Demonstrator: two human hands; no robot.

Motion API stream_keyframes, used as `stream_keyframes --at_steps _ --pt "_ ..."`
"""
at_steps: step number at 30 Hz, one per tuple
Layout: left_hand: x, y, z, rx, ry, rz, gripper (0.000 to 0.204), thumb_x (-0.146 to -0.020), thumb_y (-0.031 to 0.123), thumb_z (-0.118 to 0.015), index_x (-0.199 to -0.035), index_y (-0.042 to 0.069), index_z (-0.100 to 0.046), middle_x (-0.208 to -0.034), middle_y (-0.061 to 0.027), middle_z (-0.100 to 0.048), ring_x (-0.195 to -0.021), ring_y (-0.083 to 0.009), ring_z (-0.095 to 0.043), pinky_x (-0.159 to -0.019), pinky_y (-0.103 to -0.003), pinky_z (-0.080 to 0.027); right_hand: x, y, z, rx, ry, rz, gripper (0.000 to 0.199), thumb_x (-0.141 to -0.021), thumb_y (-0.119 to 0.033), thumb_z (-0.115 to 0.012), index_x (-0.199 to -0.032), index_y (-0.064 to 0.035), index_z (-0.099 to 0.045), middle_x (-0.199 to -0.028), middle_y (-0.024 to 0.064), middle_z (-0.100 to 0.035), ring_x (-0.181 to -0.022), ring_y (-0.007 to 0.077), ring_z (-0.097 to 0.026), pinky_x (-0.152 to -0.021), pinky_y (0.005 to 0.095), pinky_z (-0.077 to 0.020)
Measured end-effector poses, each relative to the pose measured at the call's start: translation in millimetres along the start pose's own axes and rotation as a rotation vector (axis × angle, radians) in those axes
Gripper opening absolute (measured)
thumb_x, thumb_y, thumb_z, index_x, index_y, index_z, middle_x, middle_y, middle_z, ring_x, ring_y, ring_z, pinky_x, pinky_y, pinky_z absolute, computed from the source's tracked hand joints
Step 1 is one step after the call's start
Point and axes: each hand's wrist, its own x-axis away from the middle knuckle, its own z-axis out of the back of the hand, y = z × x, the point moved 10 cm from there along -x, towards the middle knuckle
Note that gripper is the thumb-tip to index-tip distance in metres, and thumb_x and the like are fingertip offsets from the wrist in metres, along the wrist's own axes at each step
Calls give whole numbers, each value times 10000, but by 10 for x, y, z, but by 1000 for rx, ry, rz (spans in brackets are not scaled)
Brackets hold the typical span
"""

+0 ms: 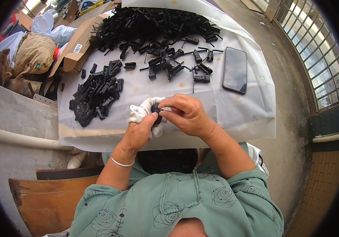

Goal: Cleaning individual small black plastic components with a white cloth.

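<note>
Close to the near edge of the table, my left hand (139, 133) grips a small black plastic part (157, 113), its thumb pressed on it. White glove fabric (138, 113) wraps that hand's fingers, while the thumb is bare. From the other side, my right hand (189, 115) pinches the same part between thumb and fingertips. Fingers hide much of the part. Beyond my hands lie loose black plastic parts with thin stems (167, 65). To the left is a pile of smaller black parts without visible long stems (98, 93).
A large heap of stemmed black parts (149, 25) covers the table's far side. On the white plastic sheet (232, 114), a dark smartphone (234, 70) lies at right. An open cardboard box (76, 55) and stuffed bags (33, 53) stand left. A barred window (315, 51) is at far right.
</note>
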Motion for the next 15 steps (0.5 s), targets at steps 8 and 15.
stream_keyframes --at_steps 8,15 --pt "38 48 -185 -33 -98 6 280 -848 78 -433 -1123 26 -426 -802 -40 -467 -558 -56 -381 -468 -195 -327 45 243 -37 -111 -11 -248 204 -774 -102 -694 -796 -40 -501 -630 -13 -479 -545 56 -384 -476 217 -344" --pt "30 25 -119 -26 -56 -45 248 -856 58 -462 -1102 31 -444 -813 -2 -482 -639 -37 -409 -522 -177 -356 60 249 -52 -79 -93 -311 175 -847 -165 -616 -809 -28 -514 -606 9 -470 -550 82 -401 -499 250 -369"
